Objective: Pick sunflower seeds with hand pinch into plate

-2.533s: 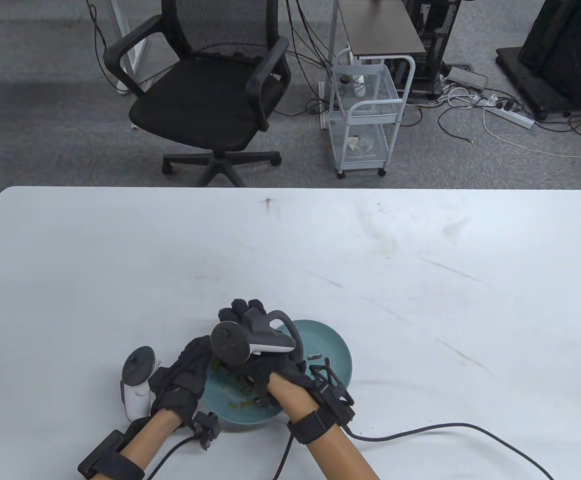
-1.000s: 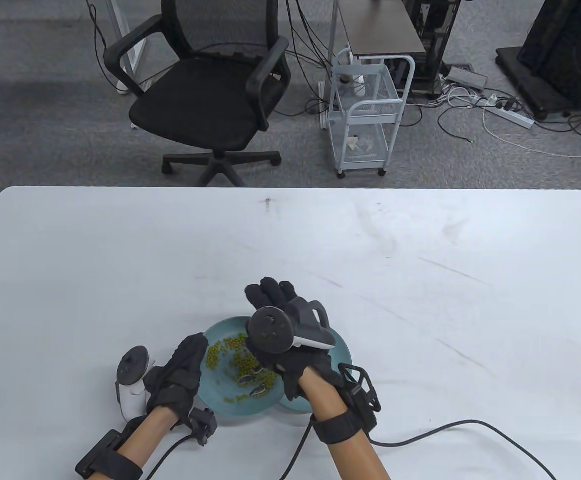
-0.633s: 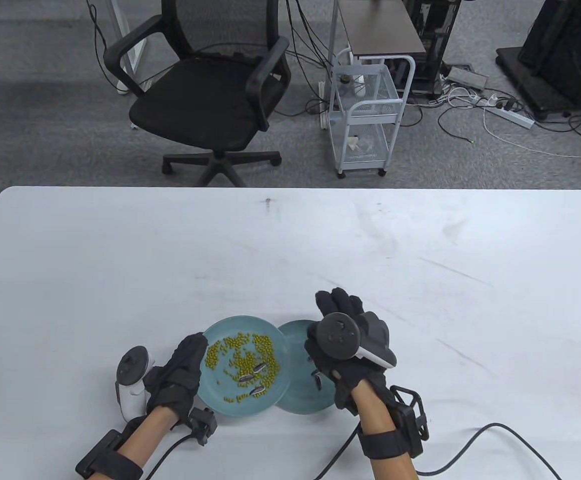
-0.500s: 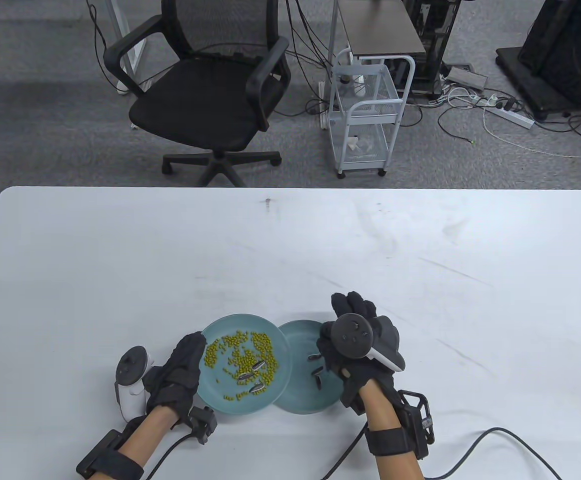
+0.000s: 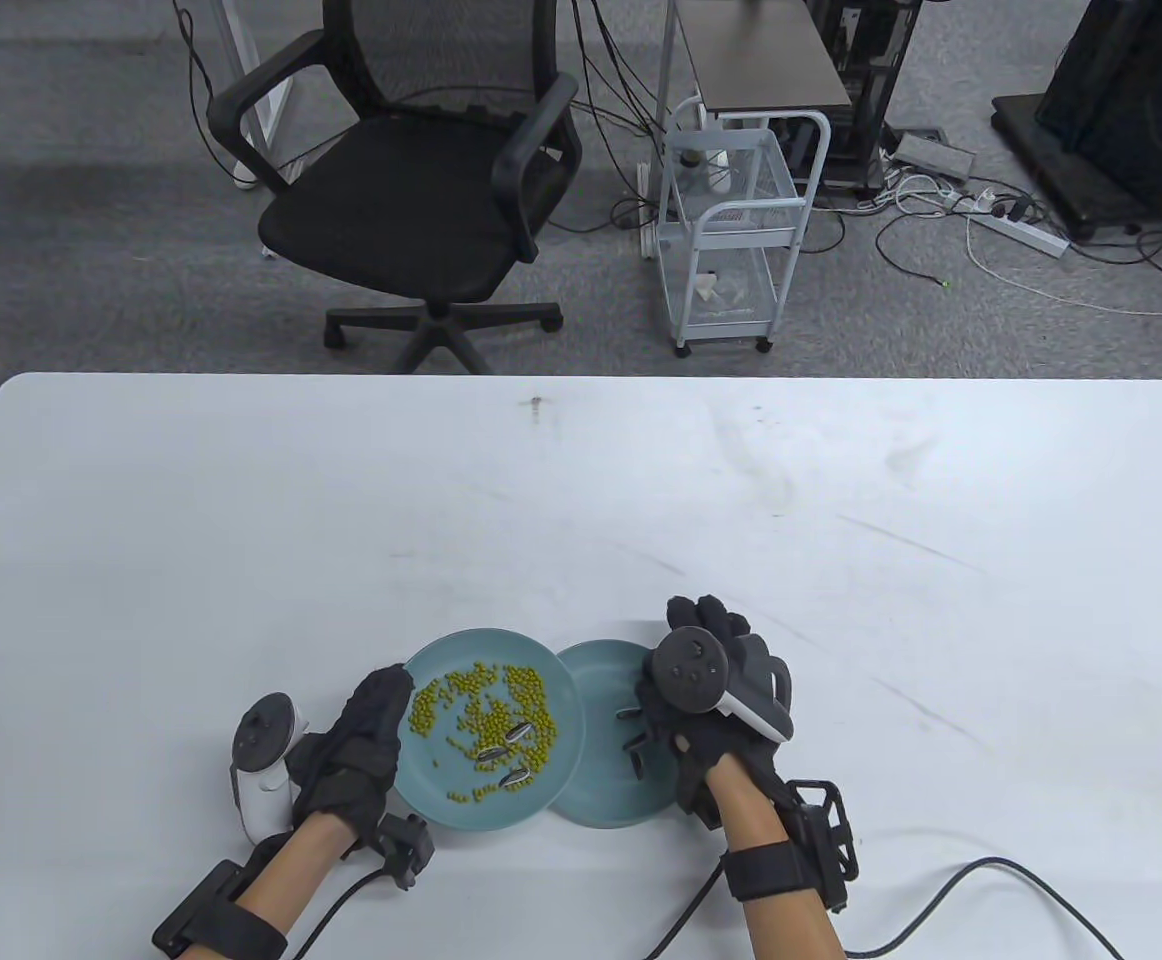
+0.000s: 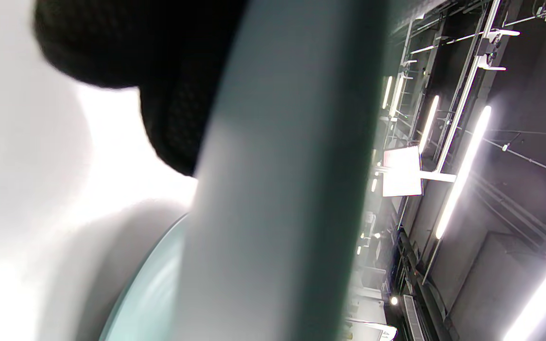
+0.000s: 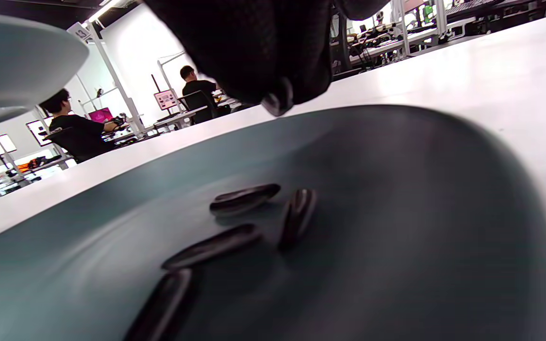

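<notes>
A teal plate (image 5: 441,665) holds many green beans and three striped sunflower seeds (image 5: 503,755). My left hand (image 5: 366,735) grips its left rim; the rim (image 6: 277,189) fills the left wrist view beside a gloved finger (image 6: 112,47). This plate overlaps a second teal plate (image 5: 596,800), where several dark seeds (image 5: 633,742) lie. My right hand (image 5: 659,712) hovers over that plate's right side. In the right wrist view its fingertips (image 7: 277,100) pinch one sunflower seed just above the plate (image 7: 443,213), over the lying seeds (image 7: 244,198).
A black cable (image 5: 941,880) runs from my right wrist across the table's front right. The white table (image 5: 641,500) stretches far and to both sides. An office chair (image 5: 421,190) and a small white cart (image 5: 731,230) stand beyond the far edge.
My right hand left the bean plate and moved right over the second plate, then eased slightly left and lower. The left hand kept its hold on the bean plate.
</notes>
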Demonstrator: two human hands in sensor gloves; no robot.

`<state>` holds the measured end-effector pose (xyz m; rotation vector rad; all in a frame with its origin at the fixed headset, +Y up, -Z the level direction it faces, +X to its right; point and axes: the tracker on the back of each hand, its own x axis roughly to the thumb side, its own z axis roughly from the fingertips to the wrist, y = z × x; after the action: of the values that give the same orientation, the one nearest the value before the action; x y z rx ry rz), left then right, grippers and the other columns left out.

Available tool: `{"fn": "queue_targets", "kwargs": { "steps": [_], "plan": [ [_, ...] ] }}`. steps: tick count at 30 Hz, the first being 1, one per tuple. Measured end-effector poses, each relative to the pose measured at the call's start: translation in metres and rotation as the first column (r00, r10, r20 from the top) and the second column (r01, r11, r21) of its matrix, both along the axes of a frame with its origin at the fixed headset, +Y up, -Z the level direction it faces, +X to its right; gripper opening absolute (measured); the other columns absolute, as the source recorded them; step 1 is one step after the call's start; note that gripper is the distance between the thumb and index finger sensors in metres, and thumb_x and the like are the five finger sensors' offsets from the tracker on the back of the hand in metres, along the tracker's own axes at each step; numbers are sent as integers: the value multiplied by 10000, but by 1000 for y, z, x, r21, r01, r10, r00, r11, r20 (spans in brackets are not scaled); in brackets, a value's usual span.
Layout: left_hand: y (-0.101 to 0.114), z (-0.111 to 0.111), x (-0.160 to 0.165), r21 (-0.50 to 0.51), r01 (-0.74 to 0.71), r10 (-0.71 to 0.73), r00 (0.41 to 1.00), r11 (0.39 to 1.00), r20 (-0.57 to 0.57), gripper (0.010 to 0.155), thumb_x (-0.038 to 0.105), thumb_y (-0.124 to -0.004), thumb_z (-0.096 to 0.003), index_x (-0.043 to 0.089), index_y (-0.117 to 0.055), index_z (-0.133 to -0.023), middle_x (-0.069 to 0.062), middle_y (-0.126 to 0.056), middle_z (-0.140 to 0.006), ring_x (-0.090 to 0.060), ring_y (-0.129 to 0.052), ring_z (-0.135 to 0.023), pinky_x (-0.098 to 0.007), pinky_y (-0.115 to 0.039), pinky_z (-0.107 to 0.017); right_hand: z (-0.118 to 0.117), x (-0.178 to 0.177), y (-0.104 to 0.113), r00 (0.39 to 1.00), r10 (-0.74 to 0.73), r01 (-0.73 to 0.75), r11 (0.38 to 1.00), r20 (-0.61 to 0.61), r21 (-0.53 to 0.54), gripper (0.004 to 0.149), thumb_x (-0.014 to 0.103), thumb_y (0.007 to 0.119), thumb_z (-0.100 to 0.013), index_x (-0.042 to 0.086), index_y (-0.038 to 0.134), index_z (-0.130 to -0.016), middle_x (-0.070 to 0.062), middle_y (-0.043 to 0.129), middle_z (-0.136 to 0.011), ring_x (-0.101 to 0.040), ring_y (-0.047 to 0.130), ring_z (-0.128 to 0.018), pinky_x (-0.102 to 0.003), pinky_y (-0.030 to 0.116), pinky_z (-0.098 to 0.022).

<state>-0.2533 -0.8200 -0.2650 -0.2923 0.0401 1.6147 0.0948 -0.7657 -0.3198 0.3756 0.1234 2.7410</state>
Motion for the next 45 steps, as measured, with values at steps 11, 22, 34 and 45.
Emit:
{"fn": "queue_targets", "kwargs": {
  "steps": [11, 22, 34, 45],
  "plan": [
    [0, 0, 1, 4, -2, 2, 1000, 1000, 8, 497, 457, -556, -658, 121, -497, -1019, -174, -855, -759, -280, -1034, -381, -413, -845, -297, 0, 3, 0, 1000, -9, 9, 1000, 20, 13, 345, 187, 892, -495, -43, 876, -751, -379, 400, -1079, -651, 263, -949, -770, 223, -625],
    [0, 0, 2, 2, 2, -2, 1000, 1000, 4, 497, 456, -557, -658, 119, -498, -1019, -177, -854, -758, -281, -1034, -380, -415, -844, -296, 1, 4, 0, 999, -32, 31, 999, 34, 18, 348, 183, 888, -495, -45, 876, -758, -379, 405, -1078, -653, 265, -947, -770, 227, -625],
    [0, 0, 2, 1, 2, -2, 1000, 1000, 7, 497, 455, -558, -658, 119, -499, -1018, -178, -855, -756, -283, -1034, -377, -415, -844, -294, 1, 5, 0, 999, -33, 33, 999, 30, 13, 348, 180, 886, -495, -46, 875, -760, -380, 404, -1077, -651, 262, -947, -770, 227, -625],
    [0, 0, 2, 2, 3, -3, 1000, 1000, 7, 496, 455, -559, -657, 119, -502, -1017, -178, -857, -754, -281, -1035, -376, -414, -844, -293, 2, 3, 0, 999, -28, 28, 1000, 21, 14, 356, 177, 884, -496, -57, 876, -763, -378, 406, -1077, -652, 266, -947, -770, 226, -626]
  ]
}}
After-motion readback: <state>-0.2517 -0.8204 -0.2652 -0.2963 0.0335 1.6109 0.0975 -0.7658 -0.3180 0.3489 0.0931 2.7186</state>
